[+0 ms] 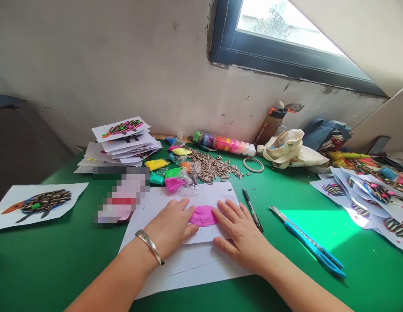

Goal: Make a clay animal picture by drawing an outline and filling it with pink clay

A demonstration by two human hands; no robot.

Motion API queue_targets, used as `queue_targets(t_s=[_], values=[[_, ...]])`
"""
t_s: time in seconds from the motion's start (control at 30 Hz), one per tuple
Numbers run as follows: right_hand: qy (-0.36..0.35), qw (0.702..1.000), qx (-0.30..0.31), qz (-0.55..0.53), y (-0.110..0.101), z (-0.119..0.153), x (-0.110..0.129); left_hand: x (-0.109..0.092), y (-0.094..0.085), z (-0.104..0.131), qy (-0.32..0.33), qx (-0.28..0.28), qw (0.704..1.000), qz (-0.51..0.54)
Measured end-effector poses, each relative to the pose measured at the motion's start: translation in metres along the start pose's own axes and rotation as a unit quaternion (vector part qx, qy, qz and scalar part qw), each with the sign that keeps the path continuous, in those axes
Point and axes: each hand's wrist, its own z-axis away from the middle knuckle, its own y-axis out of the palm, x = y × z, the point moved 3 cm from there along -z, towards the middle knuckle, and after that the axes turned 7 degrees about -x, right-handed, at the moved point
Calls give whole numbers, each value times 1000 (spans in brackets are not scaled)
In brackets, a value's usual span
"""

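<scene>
A flattened pink oval of modelling clay lies on a white sheet of paper in front of me. My left hand rests flat at the oval's left edge, fingertips touching it, with a silver bracelet on the wrist. On the other side my right hand lies with fingers spread, the index fingertip against the clay's right edge. Neither hand grips anything. Faint pencil lines show below the oval. Under this sheet is a larger white paper with a ruled line.
Behind the paper lie sunflower seeds and clay packets. A pen and blue utility knife are on the right. Finished seed pictures lie left, more are stacked behind. A bottle leans on the wall.
</scene>
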Motion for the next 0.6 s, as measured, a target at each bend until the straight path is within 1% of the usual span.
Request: queue_targets(t_s=[0.2, 0.37, 0.6], values=[[3, 1000, 1, -7, 1, -1, 3, -2, 2, 3, -2, -13, 1000, 11], [-14, 1000, -7, 5, 0, -1, 7, -8, 2, 3, -4, 5, 1000, -15], [6, 1000, -3, 1, 0, -3, 8, -10, 6, 1, -22, -6, 1000, -19]])
